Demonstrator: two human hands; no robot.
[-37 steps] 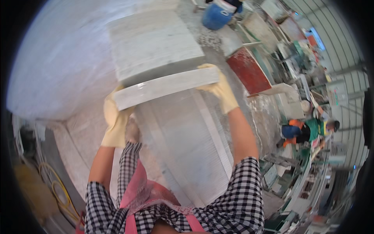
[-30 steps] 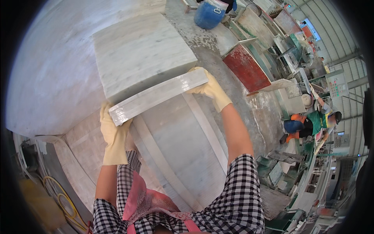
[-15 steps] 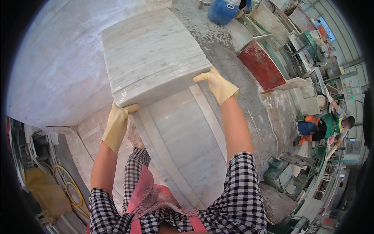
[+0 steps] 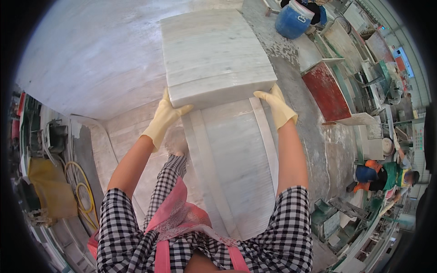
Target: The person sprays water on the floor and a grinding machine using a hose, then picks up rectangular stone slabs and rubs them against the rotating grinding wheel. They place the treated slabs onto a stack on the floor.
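A block of thin white-grey marble slabs (image 4: 216, 50), stacked flat, lies in front of me on a lower pile of similar slabs (image 4: 232, 159). Pale strips (image 4: 262, 120) run along the top of that lower pile, under the block. My left hand (image 4: 167, 116), in a cream rubber glove, grips the block's near left corner, its thumb against the front face and its fingers along the side. At the near right corner my right hand (image 4: 278, 105), gloved alike, holds on with its thumb on the front face. The fingertips beneath and behind the corners are hidden.
A big pale slab surface (image 4: 100, 59) spreads at the far left. To the right stand a red-sided box (image 4: 325, 91) and a blue barrel (image 4: 294, 20). Another person (image 4: 393, 175) works by machinery at the far right. A yellow hose (image 4: 82, 191) hangs at the left.
My view has turned, so the block, lower pile and surroundings appear farther right. The block's front edge looks more level. Both hands stay at its near corners.
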